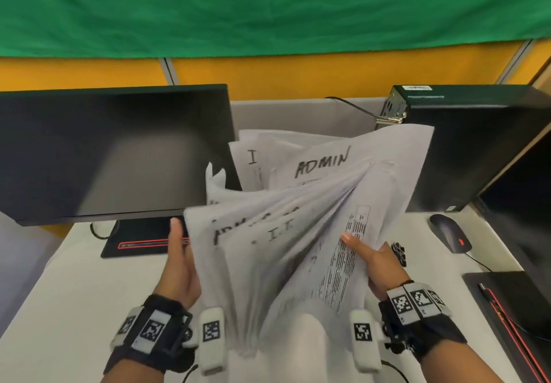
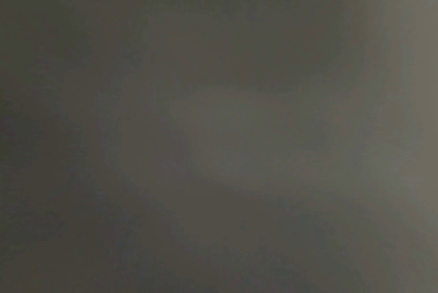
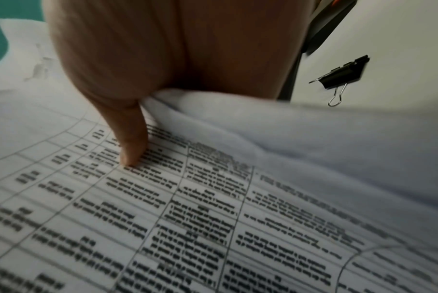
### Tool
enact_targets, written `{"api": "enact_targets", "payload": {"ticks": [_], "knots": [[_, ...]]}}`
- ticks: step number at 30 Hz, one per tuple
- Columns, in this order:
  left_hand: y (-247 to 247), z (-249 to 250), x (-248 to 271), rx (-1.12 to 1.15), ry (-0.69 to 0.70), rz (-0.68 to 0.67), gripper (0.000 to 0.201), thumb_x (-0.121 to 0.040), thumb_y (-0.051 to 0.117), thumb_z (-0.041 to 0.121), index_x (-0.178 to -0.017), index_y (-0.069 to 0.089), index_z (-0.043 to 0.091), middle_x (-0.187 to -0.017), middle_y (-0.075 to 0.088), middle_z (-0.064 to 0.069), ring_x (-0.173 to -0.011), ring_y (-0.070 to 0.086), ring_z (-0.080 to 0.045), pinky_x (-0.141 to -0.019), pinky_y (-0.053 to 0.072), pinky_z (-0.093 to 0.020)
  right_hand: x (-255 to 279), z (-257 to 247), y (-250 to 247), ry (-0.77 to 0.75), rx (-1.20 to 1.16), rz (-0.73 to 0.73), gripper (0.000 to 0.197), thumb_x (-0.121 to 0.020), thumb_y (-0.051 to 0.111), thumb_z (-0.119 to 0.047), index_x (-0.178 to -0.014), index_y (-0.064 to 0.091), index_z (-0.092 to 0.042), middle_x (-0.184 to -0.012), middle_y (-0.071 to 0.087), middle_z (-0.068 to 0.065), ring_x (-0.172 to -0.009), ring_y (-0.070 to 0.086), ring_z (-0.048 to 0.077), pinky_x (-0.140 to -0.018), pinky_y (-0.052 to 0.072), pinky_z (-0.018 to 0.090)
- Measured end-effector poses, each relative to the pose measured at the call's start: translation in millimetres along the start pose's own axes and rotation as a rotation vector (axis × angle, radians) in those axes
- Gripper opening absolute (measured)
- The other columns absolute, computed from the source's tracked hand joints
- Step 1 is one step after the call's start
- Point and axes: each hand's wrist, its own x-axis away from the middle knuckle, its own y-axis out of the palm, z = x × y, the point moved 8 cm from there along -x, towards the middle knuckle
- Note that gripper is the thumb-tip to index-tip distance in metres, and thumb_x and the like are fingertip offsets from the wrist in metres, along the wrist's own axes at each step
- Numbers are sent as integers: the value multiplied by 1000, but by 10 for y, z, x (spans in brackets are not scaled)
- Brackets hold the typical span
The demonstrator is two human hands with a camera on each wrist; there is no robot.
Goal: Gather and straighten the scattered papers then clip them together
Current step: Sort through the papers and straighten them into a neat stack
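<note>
Fanned papers (image 1: 298,233) held on edge above the white desk (image 1: 74,308), between both hands.

The sheets splay upward and away from the person, their gathered lower edges near the wrists. The right hand (image 1: 374,266) grips the printed sheets, thumb (image 3: 133,138) pressed on a table of text; the left hand (image 1: 180,266) lies flat against the stack's left side, fingers straight. Only the right wrist view shows the black binder clip (image 3: 341,76) clearly, lying on the desk beyond the hand. The left wrist view is dark. A monitor (image 1: 113,150) stands left, a mouse (image 1: 450,232) right.

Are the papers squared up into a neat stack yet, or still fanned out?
Still fanned: the papers splay with uneven edges between the left hand and right hand.
</note>
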Motion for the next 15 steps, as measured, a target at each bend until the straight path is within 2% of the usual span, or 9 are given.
{"api": "enact_targets", "payload": {"ticks": [1,3,5,7,9,10,11,13,15], "knots": [[35,11,16,6,9,-82,74,-78,30,74,-96,75,18,-103,74,-6,-98,69,-21,-78,56,-33,-11,-10,-33,-21,-6,42,72,-37,88,-54,-100,70,-24,-101,76,2,-98,70,24,-90,51,43],[102,-12,82,-25,25,-208,89,-58,45,87,-113,68,21,-118,69,-4,-111,64,-18,-89,53,-36,-24,-8,-83,-46,-4,112,53,-53,82,-45,-100,70,-24,-98,76,-1,-99,69,24,-92,50,43],[144,-78,88,-178,18,-229,89,-60,48,77,-125,56,16,-126,62,-10,-119,57,-26,-100,43,-47,-6,-1,-80,-39,15,154,41,-66,72,-35,-104,69,-19,-97,76,2,-100,68,26,-90,51,43],[51,-116,77,-331,37,-215,78,-66,62,62,-127,51,15,-126,59,-12,-119,54,-35,-99,42,-56,5,21,-92,-22,50,201,40,-74,69,-29,-109,67,-10,-100,74,8,-102,67,31,-90,51,44],[-182,-253,76,-514,69,-218,70,-66,73,49,-128,51,26,-126,58,-11,-120,50,-44,-93,45,-62,-1,37,-124,-22,58,226,36,-76,72,-32,-107,67,-14,-102,73,8,-101,67,30,-95,49,49],[-260,-322,79,-561,71,-223,70,-63,74,42,-128,48,39,-132,55,-4,-125,49,-37,-95,47,-56,-10,38,-136,-24,59,233,33,-75,73,-35,-103,67,-18,-103,73,6,-101,67,28,-97,48,51],[-229,-315,149,-550,44,-246,82,-57,73,34,-130,39,49,-137,50,11,-129,48,-20,-97,48,-42,-5,26,-137,-13,71,243,28,-75,74,-36,-97,65,-21,-101,72,5,-100,67,28,-98,47,51],[-34,-311,323,-611,50,-342,120,-42,80,22,-137,12,50,-128,44,39,-121,43,15,-94,44,-12,6,-4,-141,3,97,257,13,-81,70,-31,-86,59,-25,-92,68,2,-93,65,26,-99,46,47],[80,-244,405,-686,92,-288,141,-34,94,28,-140,3,46,-122,41,45,-110,40,29,-85,39,2,11,-30,-134,4,113,248,14,-80,69,-33,-87,60,-23,-93,69,4,-92,65,26,-99,46,48]]}}
